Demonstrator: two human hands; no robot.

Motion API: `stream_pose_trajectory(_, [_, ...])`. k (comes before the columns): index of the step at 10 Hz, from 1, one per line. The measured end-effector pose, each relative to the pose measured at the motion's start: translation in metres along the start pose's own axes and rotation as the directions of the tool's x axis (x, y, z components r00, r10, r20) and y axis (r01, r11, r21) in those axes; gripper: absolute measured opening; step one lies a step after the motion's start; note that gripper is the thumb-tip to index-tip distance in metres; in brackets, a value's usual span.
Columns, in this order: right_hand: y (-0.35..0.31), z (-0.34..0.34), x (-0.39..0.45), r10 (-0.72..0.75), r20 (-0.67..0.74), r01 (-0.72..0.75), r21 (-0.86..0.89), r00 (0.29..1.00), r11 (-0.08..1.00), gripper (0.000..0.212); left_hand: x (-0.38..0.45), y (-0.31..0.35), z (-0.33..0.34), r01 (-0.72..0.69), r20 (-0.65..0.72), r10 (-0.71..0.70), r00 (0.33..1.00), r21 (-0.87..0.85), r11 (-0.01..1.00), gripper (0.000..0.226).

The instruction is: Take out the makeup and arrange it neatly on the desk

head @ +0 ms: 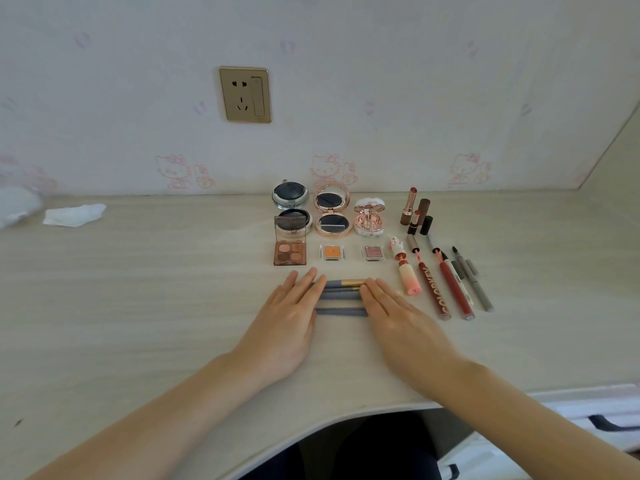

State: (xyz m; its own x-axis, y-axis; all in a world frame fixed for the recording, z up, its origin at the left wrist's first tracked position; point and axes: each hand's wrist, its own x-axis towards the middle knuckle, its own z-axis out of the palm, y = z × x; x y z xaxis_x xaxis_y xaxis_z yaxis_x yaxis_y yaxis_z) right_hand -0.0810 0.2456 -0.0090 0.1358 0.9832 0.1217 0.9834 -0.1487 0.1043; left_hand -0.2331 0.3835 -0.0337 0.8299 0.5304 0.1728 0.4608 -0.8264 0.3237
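Several grey-handled makeup brushes (341, 296) lie side by side on the light wooden desk (138, 289). My left hand (287, 320) lies flat with straight fingers against their left ends. My right hand (398, 317) lies flat against their right ends. Behind them sit an open four-colour eyeshadow palette (290, 252), an orange pan (331, 252) and a pink glitter pan (373, 253). Further back stand three open compacts: black (290, 206), rose-gold (331, 211) and white-pink (369, 218). Lipsticks (414, 211) stand at the right, with lip glosses and pencils (446, 282) laid in a row.
A crumpled white tissue (74, 215) lies at the far left of the desk, with a white object (17, 206) at the frame edge. A gold wall socket (245, 94) is on the wallpapered wall. White drawers (595, 417) sit below the desk's curved front edge at the right.
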Motion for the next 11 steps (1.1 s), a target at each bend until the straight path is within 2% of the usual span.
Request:
stream_pose_trajectory(1, [-0.006, -0.004, 0.003, 0.028, -0.075, -0.028, 0.0, 0.997, 1.0, 0.062, 0.004, -0.001, 0.003, 0.028, 0.007, -0.028, 1.0, 0.02, 0.999, 0.059])
stream_pose_trajectory(2, [-0.012, -0.004, 0.009, -0.054, -0.122, 0.058, 0.031, 0.991, 0.998, 0.05, 0.006, -0.002, 0.002, 0.04, 0.003, -0.04, 0.999, 0.026, 0.999, 0.059])
stream_pose_trajectory(3, [-0.012, -0.001, 0.015, -0.047, -0.212, 0.051, 0.014, 0.976, 0.999, 0.043, 0.005, -0.002, 0.002, 0.038, -0.006, -0.038, 0.999, 0.039, 0.998, 0.059])
stream_pose_trajectory(4, [-0.008, 0.0, 0.02, -0.047, -0.109, 0.052, 0.041, 0.993, 0.998, 0.062, 0.005, -0.001, 0.002, 0.037, -0.012, -0.037, 0.999, 0.038, 0.999, 0.06])
stream_pose_trajectory(5, [0.001, 0.005, 0.02, -0.037, -0.006, 0.037, 0.026, 0.999, 0.999, 0.063, 0.007, -0.002, 0.001, 0.057, -0.022, -0.057, 0.998, 0.01, 0.998, 0.061])
stream_pose_trajectory(8, [0.005, 0.011, 0.02, -0.019, -0.022, 0.02, 0.075, 1.0, 0.997, 0.068, 0.008, 0.0, -0.001, 0.078, -0.061, -0.076, 0.995, 0.028, 0.997, 0.061])
stream_pose_trajectory(11, [0.021, -0.014, -0.005, 0.116, -0.133, -0.084, 0.226, 0.984, 0.97, 0.055, -0.012, 0.008, -0.021, 0.129, -0.168, -0.129, 0.977, -0.013, 0.992, 0.048])
